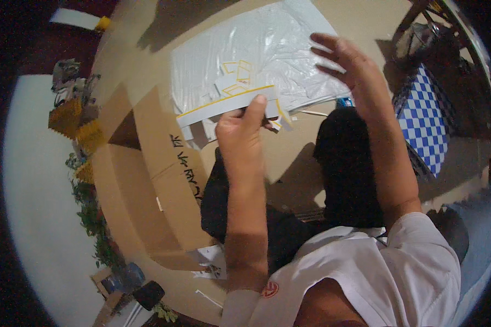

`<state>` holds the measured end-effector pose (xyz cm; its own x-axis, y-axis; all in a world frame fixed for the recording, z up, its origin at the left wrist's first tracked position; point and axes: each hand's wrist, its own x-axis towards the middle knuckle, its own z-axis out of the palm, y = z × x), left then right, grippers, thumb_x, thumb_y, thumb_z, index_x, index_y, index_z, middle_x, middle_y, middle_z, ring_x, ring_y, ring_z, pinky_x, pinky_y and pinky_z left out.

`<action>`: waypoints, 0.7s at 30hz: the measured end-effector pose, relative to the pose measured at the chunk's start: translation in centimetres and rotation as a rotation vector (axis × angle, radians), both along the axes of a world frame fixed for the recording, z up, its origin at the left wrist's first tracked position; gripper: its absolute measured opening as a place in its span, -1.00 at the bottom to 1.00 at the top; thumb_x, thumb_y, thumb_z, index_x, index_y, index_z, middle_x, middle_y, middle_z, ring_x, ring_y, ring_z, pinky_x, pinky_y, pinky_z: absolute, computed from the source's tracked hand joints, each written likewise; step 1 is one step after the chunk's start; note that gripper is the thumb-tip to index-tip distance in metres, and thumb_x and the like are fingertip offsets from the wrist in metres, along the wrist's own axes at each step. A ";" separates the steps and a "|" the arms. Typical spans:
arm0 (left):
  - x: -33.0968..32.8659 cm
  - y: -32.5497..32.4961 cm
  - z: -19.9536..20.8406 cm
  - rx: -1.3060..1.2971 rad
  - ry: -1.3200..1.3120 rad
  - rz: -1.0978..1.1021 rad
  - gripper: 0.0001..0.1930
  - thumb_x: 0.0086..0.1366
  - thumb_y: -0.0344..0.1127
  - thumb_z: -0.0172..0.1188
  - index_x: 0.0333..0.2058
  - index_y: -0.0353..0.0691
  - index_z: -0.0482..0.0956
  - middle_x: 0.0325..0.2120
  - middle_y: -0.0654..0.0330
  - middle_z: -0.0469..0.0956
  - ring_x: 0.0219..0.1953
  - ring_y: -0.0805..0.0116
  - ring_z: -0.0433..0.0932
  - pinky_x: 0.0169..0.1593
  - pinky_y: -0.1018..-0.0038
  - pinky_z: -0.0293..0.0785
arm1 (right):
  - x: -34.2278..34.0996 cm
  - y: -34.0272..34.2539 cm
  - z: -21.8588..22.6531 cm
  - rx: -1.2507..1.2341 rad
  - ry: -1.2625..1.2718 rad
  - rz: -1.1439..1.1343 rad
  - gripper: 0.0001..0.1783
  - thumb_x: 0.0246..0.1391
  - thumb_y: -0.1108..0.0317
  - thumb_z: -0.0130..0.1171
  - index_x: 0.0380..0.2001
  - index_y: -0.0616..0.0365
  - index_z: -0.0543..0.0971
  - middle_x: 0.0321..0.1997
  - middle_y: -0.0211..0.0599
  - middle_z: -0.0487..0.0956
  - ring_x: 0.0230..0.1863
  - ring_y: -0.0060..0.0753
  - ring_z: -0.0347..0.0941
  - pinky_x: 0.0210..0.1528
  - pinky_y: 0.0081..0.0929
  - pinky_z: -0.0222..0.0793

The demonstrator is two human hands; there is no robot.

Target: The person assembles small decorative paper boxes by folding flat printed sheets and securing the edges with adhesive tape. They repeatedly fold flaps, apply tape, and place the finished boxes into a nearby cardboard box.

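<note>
White card strip [204,110] w/ yellow edge is, in the head view, held up over the near border of a shiny white sheet [294,43]. The L hand [240,131] pinches it, thumb on top, other fingers partly hidden. The R hand [352,62] is raised well apart from it, fingers spread wide, w/ nothing visible inside. Small white pieces [244,73] w/ yellow outlines are on the sheet, approx. in one group; loose or joined, I cannot tell. Re progress, I judge the work is midway, b/c the strip is in hand, not yet set down. Exact amt. left: cannot tell. Cardboard box [172,188] stands to the left, its top open.
</note>
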<state>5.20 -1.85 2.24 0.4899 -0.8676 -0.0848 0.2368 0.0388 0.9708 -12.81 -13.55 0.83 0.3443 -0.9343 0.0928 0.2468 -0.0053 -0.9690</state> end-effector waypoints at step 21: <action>-2.8 -3.7 -5.4 0.309 -0.013 -0.044 -0.80 0.22 -0.37 0.24 -0.20 -0.31 0.55 -0.32 0.22 0.60 -0.40 0.54 0.48 -0.41 0.60 0.36 | -18.8 -2.3 -43.3 0.560 0.706 -0.188 -0.66 0.07 0.23 0.19 -0.08 0.06 0.52 -0.47 -0.19 0.60 -0.47 -0.42 0.52 -0.42 -0.41 0.44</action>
<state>2.44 -5.55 -3.11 0.4555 -0.8222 -0.3413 0.2190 -0.2681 0.9382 -31.57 -15.85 -42.46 -0.0128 -0.8258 -0.5638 -0.3602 0.5298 -0.7678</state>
